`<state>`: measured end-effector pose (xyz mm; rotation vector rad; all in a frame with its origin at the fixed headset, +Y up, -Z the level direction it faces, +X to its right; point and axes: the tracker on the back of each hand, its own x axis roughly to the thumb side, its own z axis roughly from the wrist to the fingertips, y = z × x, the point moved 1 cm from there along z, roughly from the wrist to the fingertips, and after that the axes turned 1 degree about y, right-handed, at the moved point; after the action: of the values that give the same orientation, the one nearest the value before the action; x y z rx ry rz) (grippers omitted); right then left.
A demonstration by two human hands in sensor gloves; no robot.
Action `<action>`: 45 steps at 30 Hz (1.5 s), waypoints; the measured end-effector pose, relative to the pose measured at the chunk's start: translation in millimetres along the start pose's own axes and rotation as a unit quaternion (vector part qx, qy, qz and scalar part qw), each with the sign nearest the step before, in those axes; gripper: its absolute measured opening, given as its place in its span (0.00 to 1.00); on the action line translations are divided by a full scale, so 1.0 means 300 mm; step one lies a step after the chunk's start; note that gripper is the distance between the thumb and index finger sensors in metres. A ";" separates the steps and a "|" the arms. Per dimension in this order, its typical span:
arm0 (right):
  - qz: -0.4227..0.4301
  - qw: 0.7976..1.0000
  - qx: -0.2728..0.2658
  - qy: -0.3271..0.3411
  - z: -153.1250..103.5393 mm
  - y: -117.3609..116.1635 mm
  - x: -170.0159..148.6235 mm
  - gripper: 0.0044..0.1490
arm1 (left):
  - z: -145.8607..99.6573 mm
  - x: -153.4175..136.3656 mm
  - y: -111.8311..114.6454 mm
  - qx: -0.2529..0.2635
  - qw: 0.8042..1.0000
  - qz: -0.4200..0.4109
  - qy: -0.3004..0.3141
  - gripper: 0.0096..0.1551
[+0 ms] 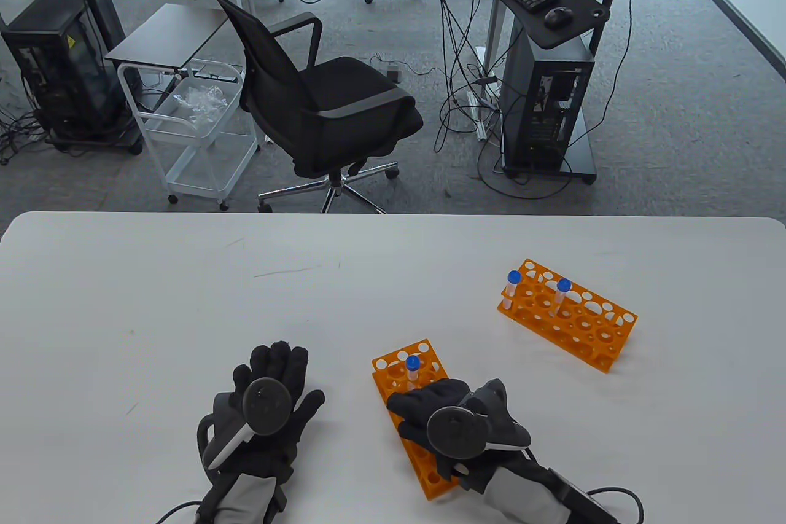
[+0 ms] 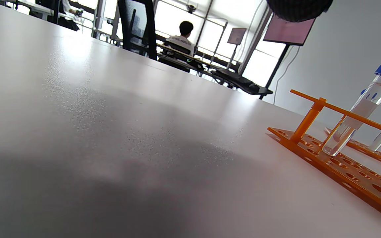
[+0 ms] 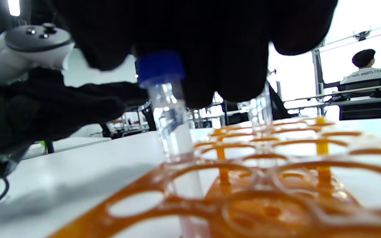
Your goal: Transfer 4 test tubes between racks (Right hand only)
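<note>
Right hand hovers over the near orange rack, fingers curled down around the blue cap of a test tube seated in a hole; a firm grip cannot be told. A second tube stands just beyond. The far rack holds two tubes. Left hand rests flat, fingers spread, on the table.

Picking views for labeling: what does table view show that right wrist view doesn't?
Table view only: the far rack with two blue-capped tubes, the right hand from above over the near rack, and the office floor beyond the table.

Right wrist view only: a second tube in the near rack, under the gloved fingers, which table view hides.

Both: near rack, its capped tube, the left hand resting flat, and the white table.
</note>
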<state>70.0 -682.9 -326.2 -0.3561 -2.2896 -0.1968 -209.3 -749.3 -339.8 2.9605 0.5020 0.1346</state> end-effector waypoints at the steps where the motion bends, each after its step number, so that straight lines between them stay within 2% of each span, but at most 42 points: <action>1: 0.003 1.000 -0.007 -0.002 -0.001 0.013 -0.001 0.31 | 0.000 0.000 0.000 0.000 1.000 0.000 0.000 0.43; 7: 0.002 0.999 -0.050 -0.016 -0.008 0.101 -0.029 0.30 | 0.000 0.001 0.000 0.000 1.000 0.000 0.002 0.43; 16: -0.012 0.988 -0.129 -0.083 -0.043 0.266 -0.172 0.30 | 0.000 0.001 -0.001 0.000 1.000 0.000 0.001 0.43; 27: -0.067 0.970 -0.155 -0.174 -0.061 0.404 -0.380 0.30 | -0.001 -0.001 -0.003 0.001 1.000 -0.002 0.001 0.43; 38: -0.102 0.948 -0.117 -0.279 -0.052 0.428 -0.610 0.33 | 0.001 -0.003 -0.005 0.002 1.000 -0.007 0.000 0.43; 45: -0.115 0.936 -0.073 -0.325 -0.032 0.389 -0.719 0.34 | 0.001 -0.005 -0.008 0.003 1.000 -0.009 -0.002 0.43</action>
<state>252.8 -616.2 -475.7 -0.2463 -2.9863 -0.4195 -211.4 -747.5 -340.5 2.9608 0.5287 0.1270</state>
